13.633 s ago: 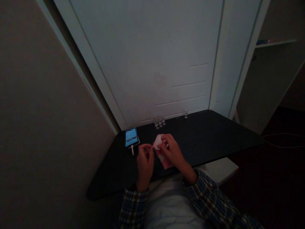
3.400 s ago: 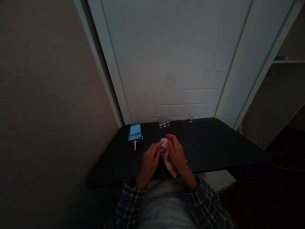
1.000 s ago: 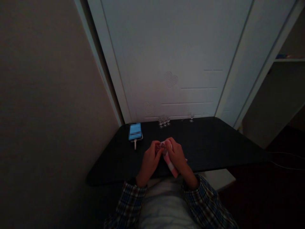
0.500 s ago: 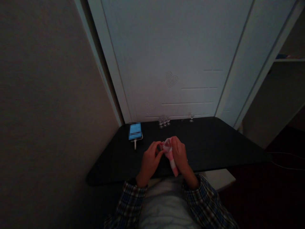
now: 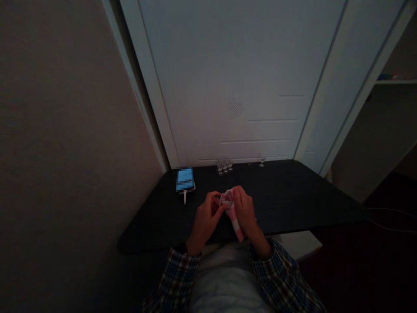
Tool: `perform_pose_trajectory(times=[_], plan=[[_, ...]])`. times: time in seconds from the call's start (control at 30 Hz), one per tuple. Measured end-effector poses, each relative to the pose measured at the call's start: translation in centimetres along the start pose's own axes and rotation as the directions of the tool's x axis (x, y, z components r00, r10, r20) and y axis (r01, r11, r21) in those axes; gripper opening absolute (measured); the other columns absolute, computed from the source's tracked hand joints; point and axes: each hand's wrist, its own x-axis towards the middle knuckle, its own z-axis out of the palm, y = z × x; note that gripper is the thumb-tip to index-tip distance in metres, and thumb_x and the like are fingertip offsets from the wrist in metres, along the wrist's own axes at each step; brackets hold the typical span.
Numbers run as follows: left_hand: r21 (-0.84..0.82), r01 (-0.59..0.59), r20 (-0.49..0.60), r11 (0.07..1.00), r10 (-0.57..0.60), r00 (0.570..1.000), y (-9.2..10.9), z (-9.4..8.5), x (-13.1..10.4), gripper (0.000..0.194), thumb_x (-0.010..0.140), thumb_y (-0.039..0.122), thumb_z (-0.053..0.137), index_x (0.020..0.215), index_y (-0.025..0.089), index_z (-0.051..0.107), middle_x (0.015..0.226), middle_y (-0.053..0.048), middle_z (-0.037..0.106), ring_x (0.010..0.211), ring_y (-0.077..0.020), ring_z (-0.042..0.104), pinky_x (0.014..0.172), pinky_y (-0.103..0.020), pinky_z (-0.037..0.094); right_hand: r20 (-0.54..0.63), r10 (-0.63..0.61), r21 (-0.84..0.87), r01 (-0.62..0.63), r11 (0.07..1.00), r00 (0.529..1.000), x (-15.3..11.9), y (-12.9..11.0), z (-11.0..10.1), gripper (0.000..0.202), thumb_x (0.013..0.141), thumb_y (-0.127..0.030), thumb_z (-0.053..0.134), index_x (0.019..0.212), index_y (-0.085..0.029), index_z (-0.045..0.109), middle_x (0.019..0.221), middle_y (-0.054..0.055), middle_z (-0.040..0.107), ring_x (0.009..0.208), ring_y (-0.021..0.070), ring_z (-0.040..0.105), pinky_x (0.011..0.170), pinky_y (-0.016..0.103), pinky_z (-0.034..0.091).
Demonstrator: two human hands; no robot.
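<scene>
A pink and white cloth (image 5: 237, 226) is bunched between my hands above the near part of the dark table (image 5: 293, 195). My right hand (image 5: 245, 209) is closed around the cloth, with its striped tail hanging down beside the palm. My left hand (image 5: 206, 217) pinches a small clear glass (image 5: 219, 201) at the cloth's left edge. Fingers and cloth cover most of that glass, and its shape is hard to make out in the dim light.
Several small stemmed glasses (image 5: 224, 166) stand grouped at the table's back edge. A single glass (image 5: 262, 161) stands further right. At the back left, a lit phone (image 5: 185, 179) rests on a stand. Behind the table rises a white panel (image 5: 260, 65).
The cloth has shifted and folded slightly around the glass as my fingers work it. Both hands stay in nearly the same place; the things on the table have not moved.
</scene>
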Motion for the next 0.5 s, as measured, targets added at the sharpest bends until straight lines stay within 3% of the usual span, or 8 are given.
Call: perform_pose_trajectory(times=[0.13, 0.33, 0.43, 0.5], plan=[[0.026, -0.017, 0.021, 1.0, 0.016, 1.0, -0.16, 0.09, 0.01, 0.023, 0.084, 0.033, 0.047, 0.104, 0.021, 0.049, 0.077, 0.001, 0.056, 0.065, -0.0127, 0.054, 0.059, -0.023, 0.04, -0.015, -0.008, 0.005, 0.008, 1.0, 1.0, -0.04, -0.19, -0.09, 0.031, 0.093, -0.032, 0.026, 0.076, -0.02, 0.049, 0.066, 0.0, 0.054, 0.059, 0.0128, 0.05, 0.055, 0.023, 0.035], [0.037, 0.049, 0.063, 0.998, -0.051, 0.997, -0.23, -0.22, -0.09, 0.023, 0.087, 0.037, 0.039, 0.096, 0.02, 0.051, 0.07, 0.001, 0.056, 0.059, -0.0128, 0.054, 0.052, -0.022, 0.037, 0.033, -0.013, 0.038, 0.012, 0.999, 0.999, -0.07, -0.39, -0.18, 0.032, 0.093, -0.033, 0.026, 0.079, -0.02, 0.051, 0.07, 0.001, 0.057, 0.064, 0.0136, 0.053, 0.059, 0.023, 0.037], [0.032, 0.047, 0.059, 0.998, -0.049, 0.997, -0.25, -0.28, -0.15, 0.023, 0.087, 0.038, 0.039, 0.086, 0.019, 0.052, 0.065, 0.002, 0.054, 0.056, -0.0121, 0.052, 0.05, -0.021, 0.034, 0.053, -0.022, 0.052, 0.019, 0.998, 0.998, -0.1, -0.4, -0.18, 0.033, 0.093, -0.034, 0.026, 0.08, -0.019, 0.052, 0.073, 0.002, 0.058, 0.066, 0.0133, 0.055, 0.061, 0.023, 0.038], [0.009, 0.038, 0.035, 0.999, -0.038, 0.999, -0.22, -0.21, -0.16, 0.022, 0.086, 0.038, 0.041, 0.089, 0.019, 0.052, 0.066, 0.002, 0.053, 0.056, -0.0118, 0.051, 0.051, -0.021, 0.035, 0.046, -0.025, 0.047, 0.023, 0.999, 0.999, -0.11, -0.37, -0.14, 0.033, 0.093, -0.034, 0.026, 0.079, -0.019, 0.052, 0.073, 0.001, 0.058, 0.066, 0.0129, 0.054, 0.06, 0.022, 0.037]])
